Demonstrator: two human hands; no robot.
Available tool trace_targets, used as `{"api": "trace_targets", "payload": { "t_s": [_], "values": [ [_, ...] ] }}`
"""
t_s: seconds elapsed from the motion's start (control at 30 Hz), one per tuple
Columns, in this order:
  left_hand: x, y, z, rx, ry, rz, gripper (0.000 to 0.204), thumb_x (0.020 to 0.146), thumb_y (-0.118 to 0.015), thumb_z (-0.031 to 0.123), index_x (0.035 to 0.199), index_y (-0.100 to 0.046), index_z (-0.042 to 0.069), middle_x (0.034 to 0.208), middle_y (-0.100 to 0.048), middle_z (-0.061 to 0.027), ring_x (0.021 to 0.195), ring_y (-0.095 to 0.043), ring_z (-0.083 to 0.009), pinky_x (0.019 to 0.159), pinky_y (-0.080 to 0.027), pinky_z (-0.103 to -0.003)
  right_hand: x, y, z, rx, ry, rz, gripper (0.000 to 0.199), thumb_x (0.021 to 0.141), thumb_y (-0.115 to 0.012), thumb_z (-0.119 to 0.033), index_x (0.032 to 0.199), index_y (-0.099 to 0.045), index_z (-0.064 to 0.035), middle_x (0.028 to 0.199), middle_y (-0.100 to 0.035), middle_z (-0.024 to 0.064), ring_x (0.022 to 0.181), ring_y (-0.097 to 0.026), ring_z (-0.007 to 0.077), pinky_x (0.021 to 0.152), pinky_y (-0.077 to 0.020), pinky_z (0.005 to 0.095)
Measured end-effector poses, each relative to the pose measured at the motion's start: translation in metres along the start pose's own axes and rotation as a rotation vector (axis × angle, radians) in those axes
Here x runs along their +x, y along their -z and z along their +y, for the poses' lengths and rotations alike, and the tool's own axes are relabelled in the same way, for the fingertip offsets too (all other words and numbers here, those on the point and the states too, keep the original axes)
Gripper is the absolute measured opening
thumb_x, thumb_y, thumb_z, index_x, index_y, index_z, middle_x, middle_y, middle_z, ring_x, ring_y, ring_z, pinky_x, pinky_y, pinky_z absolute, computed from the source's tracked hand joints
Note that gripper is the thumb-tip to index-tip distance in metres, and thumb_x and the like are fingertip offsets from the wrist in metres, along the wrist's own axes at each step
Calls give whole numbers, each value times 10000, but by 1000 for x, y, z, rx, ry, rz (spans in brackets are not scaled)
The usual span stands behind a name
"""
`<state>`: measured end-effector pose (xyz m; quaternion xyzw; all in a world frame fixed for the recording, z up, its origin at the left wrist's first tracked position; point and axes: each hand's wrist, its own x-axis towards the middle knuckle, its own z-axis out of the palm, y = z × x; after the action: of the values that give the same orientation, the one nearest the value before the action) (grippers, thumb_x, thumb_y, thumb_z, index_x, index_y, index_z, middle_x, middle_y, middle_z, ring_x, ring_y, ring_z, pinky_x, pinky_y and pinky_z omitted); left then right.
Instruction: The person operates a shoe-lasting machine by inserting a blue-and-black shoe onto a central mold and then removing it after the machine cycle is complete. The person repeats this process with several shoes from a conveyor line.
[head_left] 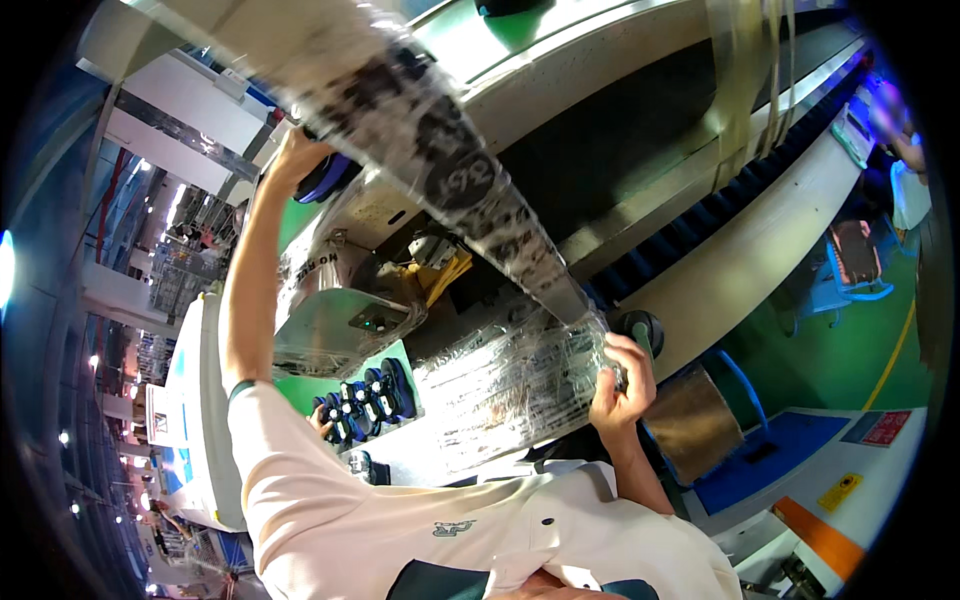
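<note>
A long band of clear stretch film (440,170) with dark print showing through runs from the upper left down to my right hand (621,385). That hand is closed on the film's gathered end beside a black round handle (640,328). My left hand (297,152) is raised high, its fingers on a dark blue round piece (328,178) at the film's upper edge. More wrinkled film (510,385) covers a load between my arms. Whether the left hand grips or only presses the blue piece is unclear.
A dark conveyor belt (620,130) with a pale side rail (760,250) and blue rollers (745,195) crosses the upper right. A brown cardboard roll (692,420) stands near my right wrist. Several dark blue wheels (368,395) sit lower left. A blurred person (900,140) is at far right.
</note>
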<state>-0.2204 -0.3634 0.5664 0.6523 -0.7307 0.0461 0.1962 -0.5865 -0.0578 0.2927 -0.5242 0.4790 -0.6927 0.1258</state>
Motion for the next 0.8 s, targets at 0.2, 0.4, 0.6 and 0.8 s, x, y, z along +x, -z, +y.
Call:
{"api": "trace_targets", "payload": {
  "t_s": [0.2, 0.4, 0.6, 0.8],
  "values": [
    [-86, 30, 49, -316, -194, 225, 569, 611, -817, 264, 1076, -617, 3, 962, -667, -87, 861, -604, -171, 815, -459, -311, -8, -3, 2, 5, 26, 53, 187, 787, -555, -16, 969, -574, 26, 1010, -617, 165, 899, -599, 319, 819, -476, 374],
    [-252, 59, 120, -665, -228, 29, 471, 640, -801, 93, 1069, -627, 6, 938, -677, -64, 812, -608, -131, 808, -475, -275, -13, -3, 4, -151, -114, 96, 196, 811, -544, -41, 995, -571, 21, 993, -610, 169, 905, -595, 322, 810, -470, 370],
    [-337, -32, 110, -637, -320, -402, 534, 581, -810, 224, 1023, -580, 32, 951, -637, -160, 884, -628, -247, 793, -493, -342, -31, 3, 5, -227, -213, -82, 336, 841, -594, -157, 1124, -561, 22, 1062, -594, 231, 992, -575, 363, 852, -451, 389],
    [-342, -87, 84, -610, -680, -461, 625, 561, -786, 216, 1098, -540, 12, 990, -615, -158, 908, -600, -322, 823, -483, -392, -19, 43, -47, -439, -382, -354, 464, 820, -647, -265, 1162, -544, 32, 1127, -585, 236, 1034, -573, 347, 872, -454, 381]
  ]
}}
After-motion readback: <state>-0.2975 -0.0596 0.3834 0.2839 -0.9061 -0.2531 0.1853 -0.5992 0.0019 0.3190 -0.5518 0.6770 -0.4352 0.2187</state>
